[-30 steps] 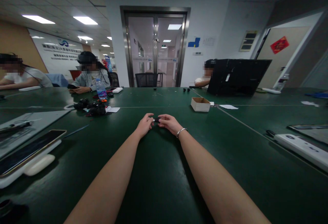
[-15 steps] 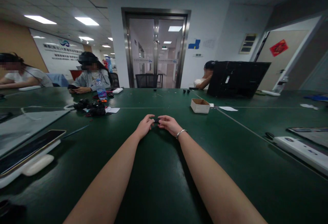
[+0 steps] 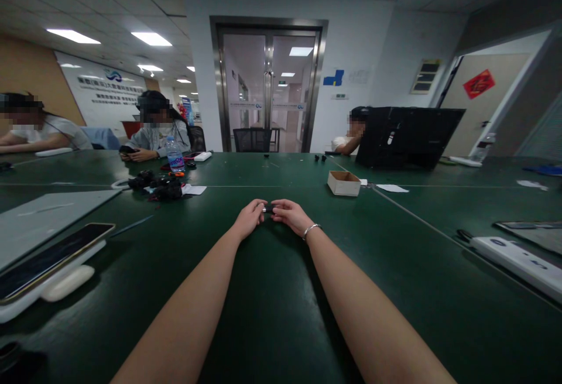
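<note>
We can only partly make out the small black object with a silvery end (image 3: 269, 209), since fingers cover both its ends and its shape stays unclear. The black tangled pile (image 3: 156, 186) ahead on the left is too dark for us to count its pieces. The frame's left edge cuts off the dark-screened phone with a gold rim (image 3: 57, 260), and its right edge crops the long white power strip (image 3: 520, 261).

We see 2 bare forearms slanting inward from the bottom edge, elbows out of view. The left hand (image 3: 250, 220) and the right hand (image 3: 291, 216) face each other, fingers bent, and each grip is pinched on 1 end of the object, which sits between them over the dark green tabletop (image 3: 272, 296). We cannot tell whether the hands rest on that surface.

We count 1 silver bracelet (image 3: 311, 230) on the right wrist, 1 open pale box (image 3: 344, 184) beyond that hand, 2 clear plastic bottles (image 3: 175, 156) and 3 seated people, 1 partly hidden behind the black monitor (image 3: 409, 138).
</note>
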Tool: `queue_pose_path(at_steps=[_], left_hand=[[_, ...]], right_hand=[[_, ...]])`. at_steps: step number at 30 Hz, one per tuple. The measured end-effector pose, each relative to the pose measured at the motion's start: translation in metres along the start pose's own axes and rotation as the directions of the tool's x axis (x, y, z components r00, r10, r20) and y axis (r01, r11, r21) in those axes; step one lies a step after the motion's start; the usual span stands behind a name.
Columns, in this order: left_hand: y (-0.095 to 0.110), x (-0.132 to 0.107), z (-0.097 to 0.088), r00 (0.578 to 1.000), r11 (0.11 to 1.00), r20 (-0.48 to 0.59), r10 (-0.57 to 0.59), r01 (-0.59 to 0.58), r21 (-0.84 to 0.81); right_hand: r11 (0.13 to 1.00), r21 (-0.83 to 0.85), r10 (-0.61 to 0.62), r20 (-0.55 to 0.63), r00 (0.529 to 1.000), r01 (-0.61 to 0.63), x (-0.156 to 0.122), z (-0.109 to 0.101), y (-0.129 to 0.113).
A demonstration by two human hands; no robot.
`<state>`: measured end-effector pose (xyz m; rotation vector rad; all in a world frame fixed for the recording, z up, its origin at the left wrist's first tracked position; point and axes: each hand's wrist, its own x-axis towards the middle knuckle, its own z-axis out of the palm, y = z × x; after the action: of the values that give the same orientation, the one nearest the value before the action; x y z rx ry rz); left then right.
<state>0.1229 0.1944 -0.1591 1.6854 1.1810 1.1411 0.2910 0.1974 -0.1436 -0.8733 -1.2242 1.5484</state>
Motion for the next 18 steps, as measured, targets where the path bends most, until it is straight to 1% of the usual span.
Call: queue_pose_path(at_steps=[3, 8, 13, 18], left_hand=[[-0.0006, 0.0002, 0.0001, 1.0, 1.0, -0.011, 0.008, -0.008, 0.013], [-0.0012, 0.0006, 0.0004, 1.0, 1.0, 0.011, 0.009, -0.009, 0.004], [-0.0032, 0.0011, 0.0005, 0.999, 1.0, -0.025, 0.025, -0.025, -0.01], [-0.0031, 0.0003, 0.0002, 0.999, 0.999, 0.001, 0.033, -0.033, 0.007]], right_hand=[[1.0, 0.003, -0.015, 0.006, 1.0, 0.015, 0.0016, -0.0013, 0.0017], [1.0, -0.008, -0.013, 0.004, 1.0, 0.013, 0.0011, -0.0008, 0.0018], [1.0, -0.005, -0.002, -0.011, 1.0, 0.002, 0.0001, 0.0002, 0.0008], [1.0, 0.003, -0.011, 0.002, 1.0, 0.011, 0.0002, -0.0011, 0.001]])
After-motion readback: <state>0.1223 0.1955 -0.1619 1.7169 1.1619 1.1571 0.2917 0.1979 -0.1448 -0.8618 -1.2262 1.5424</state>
